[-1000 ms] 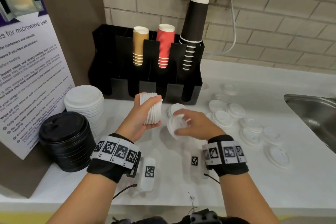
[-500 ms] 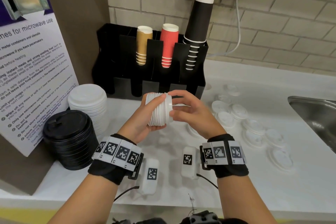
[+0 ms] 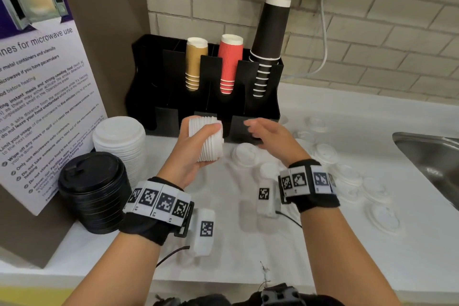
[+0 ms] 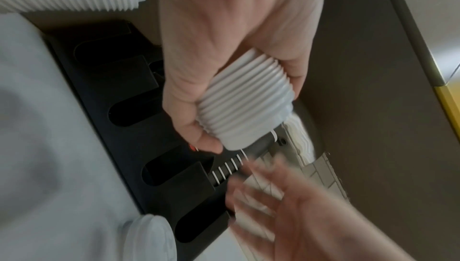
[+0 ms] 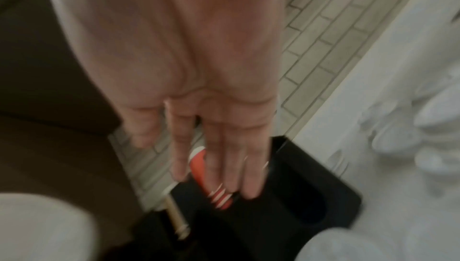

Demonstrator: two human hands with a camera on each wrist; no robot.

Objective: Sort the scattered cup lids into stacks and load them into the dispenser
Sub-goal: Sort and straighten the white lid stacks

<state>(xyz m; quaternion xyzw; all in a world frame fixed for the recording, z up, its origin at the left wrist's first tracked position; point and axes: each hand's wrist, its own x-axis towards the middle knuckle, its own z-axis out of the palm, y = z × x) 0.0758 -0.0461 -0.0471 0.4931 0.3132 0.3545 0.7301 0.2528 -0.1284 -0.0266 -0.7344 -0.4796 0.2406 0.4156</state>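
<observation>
My left hand grips a sideways stack of small white lids, thumb on top, just in front of the black dispenser. The left wrist view shows the same ribbed stack of lids wrapped by my fingers. My right hand hovers to the right of the stack with straight, blurred fingers and holds nothing; the right wrist view shows those fingers spread over the dispenser. Several loose white lids lie scattered on the counter at the right, one just below my right hand.
A tall stack of larger white lids and a stack of black lids stand at the left beside a microwave notice board. Gold, red and black cups fill the dispenser's upper slots. A steel sink lies at the right.
My right hand picked a lid off the counter, pressed it onto the stack in my left hand, and has now let go and pulled away to the right, empty.
</observation>
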